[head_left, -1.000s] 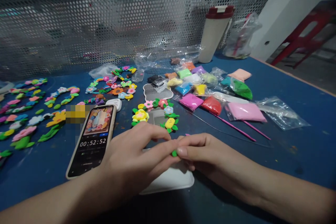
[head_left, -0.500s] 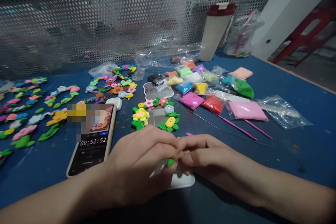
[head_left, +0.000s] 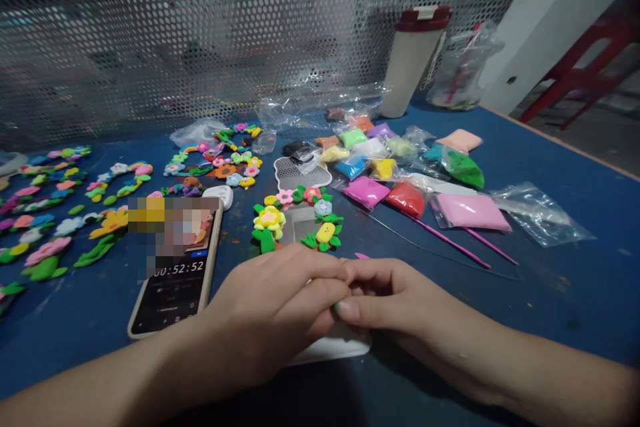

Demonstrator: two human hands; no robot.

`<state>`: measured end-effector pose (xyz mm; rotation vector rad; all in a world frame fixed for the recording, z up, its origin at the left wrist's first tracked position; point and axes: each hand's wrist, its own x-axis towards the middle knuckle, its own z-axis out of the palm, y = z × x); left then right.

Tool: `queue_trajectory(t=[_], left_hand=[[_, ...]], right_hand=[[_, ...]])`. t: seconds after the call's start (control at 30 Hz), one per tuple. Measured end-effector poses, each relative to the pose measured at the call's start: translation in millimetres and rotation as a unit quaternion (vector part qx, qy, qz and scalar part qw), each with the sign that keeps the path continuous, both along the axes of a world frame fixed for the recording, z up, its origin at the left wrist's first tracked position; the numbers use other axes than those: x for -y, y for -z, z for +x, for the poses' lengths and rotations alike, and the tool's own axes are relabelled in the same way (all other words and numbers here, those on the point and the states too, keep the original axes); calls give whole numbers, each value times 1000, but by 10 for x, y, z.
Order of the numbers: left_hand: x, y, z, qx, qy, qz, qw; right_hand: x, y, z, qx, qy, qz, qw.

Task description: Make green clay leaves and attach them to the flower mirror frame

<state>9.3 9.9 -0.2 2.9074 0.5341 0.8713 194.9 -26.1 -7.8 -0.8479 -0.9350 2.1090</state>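
Note:
My left hand [head_left: 285, 300] and my right hand [head_left: 385, 293] meet at their fingertips in the middle of the view, both closed. Pinched between them is a small piece of green clay [head_left: 337, 307], almost wholly covered by the fingers. My right thumb presses against it. Below the hands shows the white rounded edge of a flat board [head_left: 340, 345], its middle hidden. Just beyond my fingers, a ring of clay flowers and leaves surrounds a clear panel; it includes a yellow flower [head_left: 269, 218] and a yellow oval piece with a face [head_left: 326, 233].
A phone [head_left: 173, 293] running a timer lies left of my left hand. Finished clay decorations [head_left: 120, 173] spread over the left side. Bagged coloured clay [head_left: 367, 192], pink sticks [head_left: 445, 240] and a thin wire lie to the right. A tumbler [head_left: 413, 63] stands behind, before a perforated metal screen.
My right thumb has moved left over the green clay, and my left fingers have closed further across it. Less of the green shows now.

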Motion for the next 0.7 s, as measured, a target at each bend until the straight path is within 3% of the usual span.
queue_trajectory(t=[0.17, 0.37, 0.7], left_hand=[[53, 29, -15, -6, -17, 12, 1000], [72, 26, 34, 15, -70, 40, 997], [46, -45, 20, 83, -100, -70, 989]], right_hand=[[17, 32, -26, 12, 27, -2, 1000], [15, 42, -8, 84, 59, 65, 993], [-38, -38, 24, 10, 57, 10, 998]])
